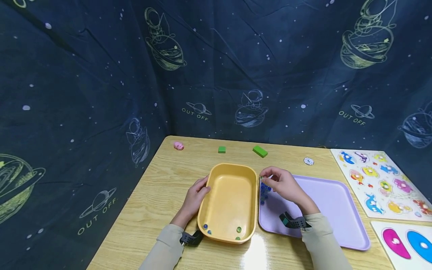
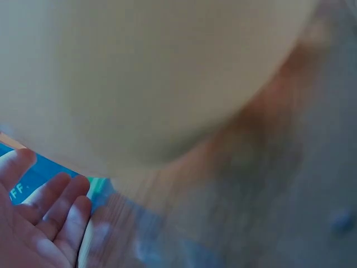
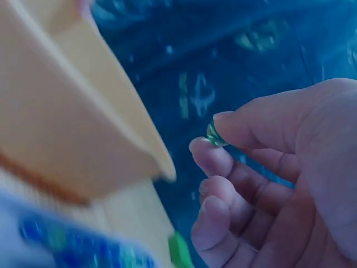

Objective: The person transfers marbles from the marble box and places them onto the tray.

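A yellow plastic bin point(image 1: 233, 198) has two blue and two green glass marbles near its front edge. At its left rim is my left hand point(image 1: 195, 197), gripping the side with the thumb at the edge and fingers along the outside. My right hand point(image 1: 281, 183) is over the far left corner of a lilac tray point(image 1: 330, 210). Between its thumb and forefinger it pinches a green glass marble point(image 3: 216, 135), seen in the right wrist view. Several blue marbles point(image 1: 264, 191) lie along the tray's left side, under and beside that hand.
At the back are a pink pig figure point(image 1: 179, 146), a green square block point(image 1: 221, 149), a longer green block point(image 1: 260, 151) and a white round chip point(image 1: 308, 161). Puzzle boards point(image 1: 384, 183) lie on the right. A dark space-patterned cloth point(image 1: 216, 75) hangs behind the table.
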`<state>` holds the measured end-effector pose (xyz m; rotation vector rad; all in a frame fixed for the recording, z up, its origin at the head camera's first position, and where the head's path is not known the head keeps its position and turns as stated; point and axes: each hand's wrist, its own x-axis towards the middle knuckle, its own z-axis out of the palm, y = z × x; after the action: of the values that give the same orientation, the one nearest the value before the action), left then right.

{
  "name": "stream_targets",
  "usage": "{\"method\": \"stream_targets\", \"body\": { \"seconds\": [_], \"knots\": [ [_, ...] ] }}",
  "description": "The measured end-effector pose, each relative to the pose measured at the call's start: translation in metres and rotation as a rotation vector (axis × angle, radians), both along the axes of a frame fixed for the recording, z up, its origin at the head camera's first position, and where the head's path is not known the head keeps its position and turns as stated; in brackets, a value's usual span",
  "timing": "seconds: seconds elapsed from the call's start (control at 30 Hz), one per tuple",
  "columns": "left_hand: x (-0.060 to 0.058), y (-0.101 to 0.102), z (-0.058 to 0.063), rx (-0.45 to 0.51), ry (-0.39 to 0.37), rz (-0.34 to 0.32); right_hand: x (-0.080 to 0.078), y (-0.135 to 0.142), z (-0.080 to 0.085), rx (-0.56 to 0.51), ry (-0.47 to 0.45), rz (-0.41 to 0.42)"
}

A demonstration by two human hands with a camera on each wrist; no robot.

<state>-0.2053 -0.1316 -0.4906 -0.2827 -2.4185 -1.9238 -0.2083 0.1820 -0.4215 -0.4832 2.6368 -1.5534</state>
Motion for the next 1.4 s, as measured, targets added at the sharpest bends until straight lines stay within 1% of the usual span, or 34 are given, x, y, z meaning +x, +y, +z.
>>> {"method": "stream_targets", "body": {
  "seconds": [0.1, 0.17, 0.2, 0.33, 0.4, 0.53, 0.63, 0.77, 0.9, 1.07, 1.13, 1.2, 1.27, 1.3, 1.4],
  "knots": [
    [0.006, 0.002, 0.012, 0.006, -0.006, -0.018, -0.007, 0.014, -0.008, 0.009, -0.029, -0.075],
    [0.006, 0.001, 0.012, 0.015, -0.014, -0.023, -0.011, 0.021, -0.014, 0.021, -0.038, -0.117],
    [0.006, 0.001, 0.011, 0.01, -0.013, -0.02, -0.012, 0.023, -0.017, 0.031, -0.045, -0.138],
    [-0.001, -0.001, -0.005, 0.008, -0.006, 0.009, -0.018, 0.031, -0.034, 0.066, -0.039, -0.184],
    [-0.001, -0.001, -0.006, -0.002, 0.0, 0.024, -0.021, 0.033, -0.043, 0.088, -0.037, -0.2],
    [0.0, -0.001, -0.007, -0.006, 0.003, 0.027, -0.024, 0.037, -0.057, 0.118, -0.044, -0.227],
    [0.0, -0.002, -0.007, -0.008, 0.003, 0.025, -0.025, 0.037, -0.062, 0.161, -0.021, -0.255],
    [-0.001, -0.002, -0.007, -0.014, 0.008, 0.015, -0.025, 0.034, -0.065, 0.244, 0.023, -0.274],
    [0.001, -0.003, -0.002, -0.003, -0.006, 0.005, -0.025, 0.032, -0.066, 0.292, 0.025, -0.266],
    [0.011, -0.001, 0.015, -0.002, -0.012, -0.008, -0.024, 0.03, -0.065, 0.301, 0.012, -0.255],
    [0.014, 0.001, 0.021, -0.016, -0.004, -0.01, -0.023, 0.03, -0.062, 0.297, 0.014, -0.249],
    [0.014, 0.001, 0.022, -0.02, -0.009, -0.012, -0.022, 0.028, -0.056, 0.279, 0.021, -0.237],
    [0.014, 0.002, 0.023, -0.024, -0.005, -0.011, -0.02, 0.023, -0.046, 0.241, 0.031, -0.204],
    [0.013, 0.003, 0.023, -0.025, -0.004, -0.012, -0.019, 0.02, -0.039, 0.215, 0.033, -0.184],
    [0.012, 0.003, 0.023, -0.025, -0.005, -0.013, -0.017, 0.006, -0.018, 0.109, -0.001, -0.098]
  ]
}}
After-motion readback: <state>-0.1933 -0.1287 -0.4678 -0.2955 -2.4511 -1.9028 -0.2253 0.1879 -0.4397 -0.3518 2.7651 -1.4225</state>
